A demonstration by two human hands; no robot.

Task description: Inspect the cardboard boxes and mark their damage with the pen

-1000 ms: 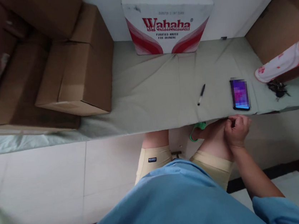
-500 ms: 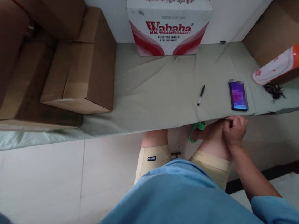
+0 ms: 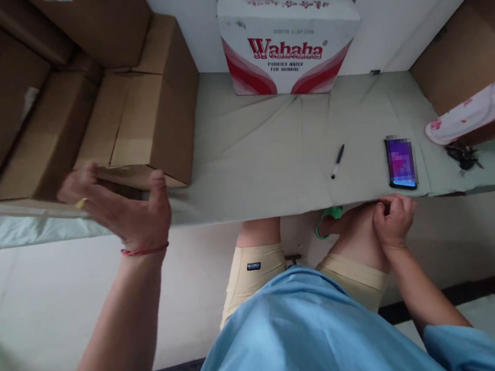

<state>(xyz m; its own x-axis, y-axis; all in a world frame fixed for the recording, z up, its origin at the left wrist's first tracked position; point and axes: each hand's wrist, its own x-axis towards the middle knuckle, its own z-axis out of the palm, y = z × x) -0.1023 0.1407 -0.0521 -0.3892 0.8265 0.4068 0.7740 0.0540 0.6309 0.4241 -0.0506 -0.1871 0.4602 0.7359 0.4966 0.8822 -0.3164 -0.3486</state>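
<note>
My left hand (image 3: 120,209) is raised at the front edge of the table, in front of a brown cardboard box (image 3: 133,127). Its thumb and fingers are spread apart with nothing between them; I cannot tell whether the fingertips touch the box. A yellow ring and a red wrist cord show on it. My right hand (image 3: 395,219) rests on my right knee below the table edge, its fingers curled in and no object visible in them. Closest to it on the table lies a phone (image 3: 400,162) with a lit, blurred screen. A pen (image 3: 338,161) lies to the phone's left.
More cardboard boxes (image 3: 49,130) are stacked at the left. A white and red Wahaha water carton (image 3: 289,44) stands against the wall on the green-grey tablecloth (image 3: 262,154). At right are keys (image 3: 463,156), an orange and white tube-shaped package (image 3: 467,113) and a large carton (image 3: 464,47).
My left arm has come down from the upper left, where it covered the boxes, to the table edge. The right hand stays on the knee. The view has shifted slightly.
</note>
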